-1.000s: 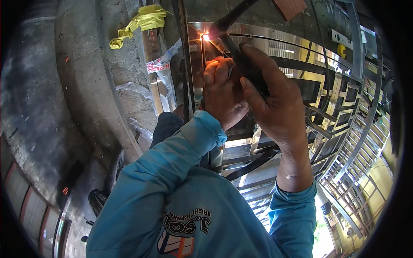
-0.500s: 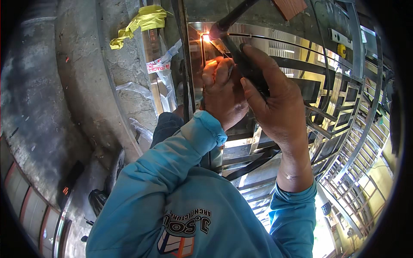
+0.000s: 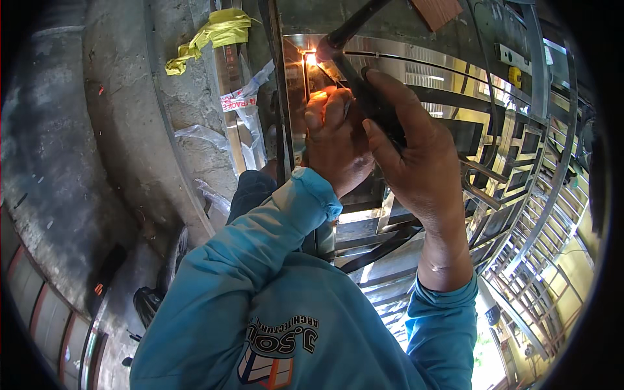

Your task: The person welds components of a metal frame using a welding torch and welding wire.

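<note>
My right hand [image 3: 419,146] is wrapped around the black handle of a welding torch [image 3: 367,94]. The torch head points left, and a bright arc [image 3: 311,59] glows at its tip on the corner of a shiny metal frame [image 3: 296,97]. Close below the arc, my left hand [image 3: 338,143] rests on the metalwork with its fingers curled together. A thin dark filler rod [image 3: 333,76] runs from near the glow to these fingers, which seem to pinch it; the grip itself is partly hidden. Orange light falls on the left fingertips.
Metal grille panels [image 3: 520,175] spread to the right. A level [image 3: 513,57] and a yellow tape measure [image 3: 515,77] lie at the far right. Left of the frame, a bar wrapped in plastic [image 3: 244,127] carries a yellow strip [image 3: 224,29]. A black cable [image 3: 484,58] hangs beyond.
Both hands and the torch stay almost in place. The glow around the arc looks slightly smaller.
</note>
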A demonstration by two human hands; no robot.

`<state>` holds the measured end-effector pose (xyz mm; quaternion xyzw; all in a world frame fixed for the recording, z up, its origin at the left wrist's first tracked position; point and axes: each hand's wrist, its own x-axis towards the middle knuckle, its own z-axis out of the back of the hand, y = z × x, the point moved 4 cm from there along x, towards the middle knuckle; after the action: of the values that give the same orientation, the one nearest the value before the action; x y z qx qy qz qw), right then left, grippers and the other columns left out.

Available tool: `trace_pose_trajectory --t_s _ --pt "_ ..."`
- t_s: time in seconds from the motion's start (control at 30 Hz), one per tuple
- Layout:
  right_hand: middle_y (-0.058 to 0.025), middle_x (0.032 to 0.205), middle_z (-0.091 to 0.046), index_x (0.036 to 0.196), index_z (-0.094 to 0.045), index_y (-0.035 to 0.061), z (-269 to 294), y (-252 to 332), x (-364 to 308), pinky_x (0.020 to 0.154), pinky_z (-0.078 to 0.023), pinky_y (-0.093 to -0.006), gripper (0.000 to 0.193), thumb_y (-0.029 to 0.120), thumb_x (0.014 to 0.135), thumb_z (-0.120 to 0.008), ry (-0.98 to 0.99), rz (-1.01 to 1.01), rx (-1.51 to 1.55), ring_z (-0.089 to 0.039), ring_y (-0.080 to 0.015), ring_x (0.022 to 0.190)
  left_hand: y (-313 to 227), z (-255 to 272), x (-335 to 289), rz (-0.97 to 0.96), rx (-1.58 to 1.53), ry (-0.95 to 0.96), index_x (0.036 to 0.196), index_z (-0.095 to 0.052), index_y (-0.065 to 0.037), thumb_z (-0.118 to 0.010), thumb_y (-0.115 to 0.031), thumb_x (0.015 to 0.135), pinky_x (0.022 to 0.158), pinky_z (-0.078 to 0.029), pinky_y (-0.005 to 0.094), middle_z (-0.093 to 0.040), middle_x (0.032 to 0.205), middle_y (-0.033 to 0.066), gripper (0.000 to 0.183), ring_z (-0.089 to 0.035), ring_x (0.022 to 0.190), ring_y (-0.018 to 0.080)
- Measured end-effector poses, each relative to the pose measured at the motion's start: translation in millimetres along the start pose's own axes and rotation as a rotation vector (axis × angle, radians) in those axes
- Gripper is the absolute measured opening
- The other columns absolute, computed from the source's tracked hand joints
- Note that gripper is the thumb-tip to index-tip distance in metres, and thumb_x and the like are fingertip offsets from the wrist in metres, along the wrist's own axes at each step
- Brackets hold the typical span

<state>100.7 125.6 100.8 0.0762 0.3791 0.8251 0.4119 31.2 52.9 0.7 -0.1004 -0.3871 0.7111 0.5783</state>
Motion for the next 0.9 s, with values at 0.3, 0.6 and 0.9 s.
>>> trace_pose_trajectory --t_s 0.3,0.6,0.9 --pt "-0.0175 0.11 -0.07 0.14 -0.054 0.0149 -3.1 -0.8 1.3 0.084 -0.057 -0.0444 0.049 0.015 0.092 -0.066 -0.02 0.057 -0.062 -0.069 -0.0373 0.097 -5.3 -1.1 -0.8 0.021 0.135 0.04 0.11 -0.072 -0.019 -0.069 -0.025 0.08 0.097 -0.031 0.0541 -0.062 0.128 0.0032 0.03 -0.046 0.127 0.0299" --pt "-0.0148 0.113 -0.073 0.142 -0.052 0.0114 2.2 0.7 -5.2 0.088 -0.056 -0.0324 0.051 0.006 0.094 -0.066 -0.055 -0.033 0.099 -0.072 -0.0213 0.104 0.4 -3.7 -2.8 -0.062 0.026 -0.039 0.103 -0.072 -0.014 -0.072 -0.021 0.073 0.092 -0.033 0.0531 -0.064 0.12 0.0065 0.031 -0.05 0.124 0.0329" --pt "-0.0142 0.117 -0.072 0.143 -0.052 0.0113 4.1 1.0 -7.6 0.089 -0.055 -0.0322 0.052 0.007 0.094 -0.068 -0.009 -0.037 0.031 -0.071 -0.0193 0.105 -16.4 -17.4 -14.2 0.025 0.027 0.275 0.13 -0.058 -0.013 -0.065 -0.037 0.087 0.102 -0.035 0.0498 -0.054 0.136 0.0065 0.05 -0.05 0.126 0.03"
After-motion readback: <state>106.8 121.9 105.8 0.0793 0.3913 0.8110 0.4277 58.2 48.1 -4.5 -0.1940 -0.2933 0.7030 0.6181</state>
